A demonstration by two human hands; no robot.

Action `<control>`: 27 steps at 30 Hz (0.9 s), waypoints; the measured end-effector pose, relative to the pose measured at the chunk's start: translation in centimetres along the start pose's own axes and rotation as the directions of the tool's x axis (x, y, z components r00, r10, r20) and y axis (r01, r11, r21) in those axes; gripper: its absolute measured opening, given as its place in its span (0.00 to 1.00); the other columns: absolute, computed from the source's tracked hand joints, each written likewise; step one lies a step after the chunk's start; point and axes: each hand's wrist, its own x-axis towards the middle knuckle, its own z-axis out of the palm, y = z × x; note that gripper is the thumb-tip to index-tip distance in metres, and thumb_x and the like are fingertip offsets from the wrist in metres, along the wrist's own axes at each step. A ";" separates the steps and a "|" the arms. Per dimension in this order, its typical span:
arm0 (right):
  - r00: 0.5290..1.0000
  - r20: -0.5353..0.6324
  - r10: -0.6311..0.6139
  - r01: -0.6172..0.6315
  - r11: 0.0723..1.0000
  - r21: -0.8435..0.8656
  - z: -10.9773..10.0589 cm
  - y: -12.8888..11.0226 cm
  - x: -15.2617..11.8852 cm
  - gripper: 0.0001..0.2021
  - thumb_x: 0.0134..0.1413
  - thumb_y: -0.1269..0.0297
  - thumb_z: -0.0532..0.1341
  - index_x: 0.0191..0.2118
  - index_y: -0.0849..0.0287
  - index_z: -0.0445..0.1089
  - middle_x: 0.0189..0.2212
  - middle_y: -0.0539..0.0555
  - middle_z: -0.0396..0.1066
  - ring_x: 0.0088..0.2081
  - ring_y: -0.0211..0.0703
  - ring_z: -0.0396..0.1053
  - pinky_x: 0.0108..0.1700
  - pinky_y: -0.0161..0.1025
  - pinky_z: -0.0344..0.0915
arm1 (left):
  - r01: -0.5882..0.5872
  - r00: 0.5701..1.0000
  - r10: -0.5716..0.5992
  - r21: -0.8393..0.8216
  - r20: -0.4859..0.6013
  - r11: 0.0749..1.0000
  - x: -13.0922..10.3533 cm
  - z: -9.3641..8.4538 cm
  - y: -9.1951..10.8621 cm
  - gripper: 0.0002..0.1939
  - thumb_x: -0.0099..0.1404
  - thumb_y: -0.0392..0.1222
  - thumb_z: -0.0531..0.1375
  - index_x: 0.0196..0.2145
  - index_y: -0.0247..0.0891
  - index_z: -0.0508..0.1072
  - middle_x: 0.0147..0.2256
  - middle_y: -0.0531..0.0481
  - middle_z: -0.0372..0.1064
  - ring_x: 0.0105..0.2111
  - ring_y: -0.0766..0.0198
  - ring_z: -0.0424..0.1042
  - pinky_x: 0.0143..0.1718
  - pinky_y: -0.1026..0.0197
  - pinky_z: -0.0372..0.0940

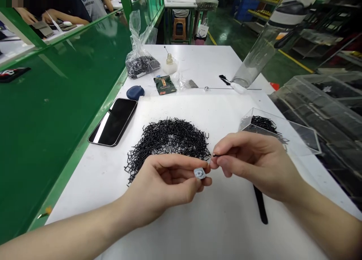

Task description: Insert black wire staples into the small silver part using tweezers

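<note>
My left hand [169, 181] pinches a small grey square part [199, 173] with a round centre between its thumb and fingers. Right beside it, my right hand [251, 162] holds a tiny black piece [217, 155] between thumb and forefinger. The fingertips of both hands almost meet. Behind my left hand a curved heap of thin, bent black pieces [169, 133] lies on the white table [198, 222]. A clear box [249, 120] with more black pieces stands behind my right hand, and a black strip-shaped tool [260, 207] lies partly under that hand.
At the left lie a phone [113, 121] and a dark blue case [135, 92]. Farther back are a bag of black pieces [141, 66], a green packet [164, 85], a small bottle [169, 62] and a tall clear bottle [254, 60]. Grey trays [325, 101] stand right; people sit beyond the green belt [70, 75].
</note>
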 end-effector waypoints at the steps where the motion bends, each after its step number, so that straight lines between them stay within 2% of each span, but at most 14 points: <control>1: 1.000 0.007 -0.002 0.002 1.000 0.005 0.0 0.0 0.0 0.07 0.58 0.67 0.83 0.37 0.50 0.88 0.29 0.51 0.87 0.23 0.40 0.80 0.24 0.33 0.77 | 0.008 1.000 -0.008 -0.026 0.005 1.000 0.1 0.0 0.0 0.18 0.59 0.23 0.75 0.39 0.48 0.93 0.36 0.56 0.91 0.35 0.63 0.92 0.50 0.61 0.88; 4: 0.999 0.028 -0.017 0.017 1.000 -0.003 0.2 -0.2 -0.1 0.07 0.61 0.71 0.79 0.39 0.49 0.88 0.32 0.50 0.87 0.24 0.36 0.77 0.26 0.31 0.77 | 0.032 0.999 -0.030 -0.084 0.023 0.996 0.2 -0.1 0.0 0.17 0.63 0.25 0.76 0.39 0.50 0.94 0.39 0.55 0.92 0.37 0.64 0.92 0.53 0.59 0.88; 7: 0.998 0.040 -0.050 0.052 0.998 -0.032 0.6 -0.3 -0.2 0.13 0.60 0.76 0.74 0.40 0.47 0.88 0.33 0.47 0.87 0.28 0.35 0.79 0.30 0.29 0.77 | 0.049 0.999 -0.047 -0.116 0.022 0.992 0.3 -0.2 0.1 0.17 0.65 0.27 0.77 0.41 0.51 0.94 0.42 0.55 0.93 0.38 0.65 0.91 0.52 0.64 0.87; 10: 0.997 0.018 -0.079 0.080 0.995 -0.065 0.8 -0.2 -0.5 0.16 0.58 0.78 0.73 0.42 0.45 0.87 0.34 0.45 0.86 0.33 0.37 0.83 0.33 0.31 0.80 | 0.061 0.998 -0.059 -0.126 0.022 0.990 0.3 -0.3 0.2 0.18 0.64 0.25 0.77 0.41 0.51 0.95 0.40 0.55 0.92 0.39 0.67 0.91 0.48 0.70 0.85; 12: 0.996 -0.019 -0.089 0.087 0.992 -0.090 0.8 -0.1 -0.7 0.19 0.58 0.79 0.74 0.46 0.43 0.87 0.36 0.45 0.87 0.34 0.38 0.85 0.34 0.31 0.81 | 0.066 0.998 -0.063 -0.134 0.025 0.989 0.4 -0.2 0.2 0.19 0.62 0.23 0.77 0.41 0.50 0.94 0.38 0.55 0.92 0.38 0.67 0.91 0.48 0.70 0.85; 15: 0.993 -0.040 -0.111 0.105 0.986 -0.126 0.6 0.0 -0.7 0.17 0.59 0.78 0.75 0.44 0.43 0.88 0.36 0.46 0.88 0.34 0.41 0.85 0.35 0.34 0.83 | 0.075 0.997 -0.074 -0.157 0.010 0.985 0.5 -0.3 0.2 0.18 0.61 0.22 0.79 0.42 0.45 0.94 0.37 0.53 0.91 0.37 0.65 0.92 0.46 0.69 0.85; 18: 0.991 -0.017 -0.136 0.132 0.982 -0.139 0.4 0.0 -0.7 0.15 0.60 0.77 0.76 0.40 0.44 0.89 0.35 0.48 0.88 0.35 0.44 0.86 0.35 0.37 0.83 | 0.085 0.996 -0.088 -0.180 -0.010 0.980 0.5 -0.4 0.2 0.13 0.64 0.24 0.79 0.40 0.40 0.91 0.37 0.51 0.91 0.38 0.63 0.92 0.43 0.71 0.84; 22: 0.993 0.005 -0.120 0.120 0.984 -0.135 0.3 -0.2 -0.8 0.15 0.62 0.76 0.75 0.42 0.41 0.90 0.34 0.45 0.89 0.31 0.38 0.84 0.32 0.33 0.80 | 0.086 0.996 -0.087 -0.206 0.002 0.975 0.4 -0.4 0.2 0.12 0.64 0.23 0.78 0.36 0.39 0.90 0.37 0.52 0.91 0.38 0.65 0.92 0.44 0.71 0.85; 27: 0.992 0.013 -0.125 0.125 0.981 -0.147 0.4 -0.2 -0.8 0.17 0.60 0.78 0.74 0.41 0.41 0.89 0.36 0.46 0.89 0.38 0.42 0.86 0.38 0.35 0.82 | 0.084 0.996 -0.082 -0.225 0.017 0.971 0.2 -0.4 0.2 0.13 0.66 0.21 0.76 0.39 0.40 0.91 0.35 0.54 0.91 0.38 0.67 0.92 0.44 0.74 0.83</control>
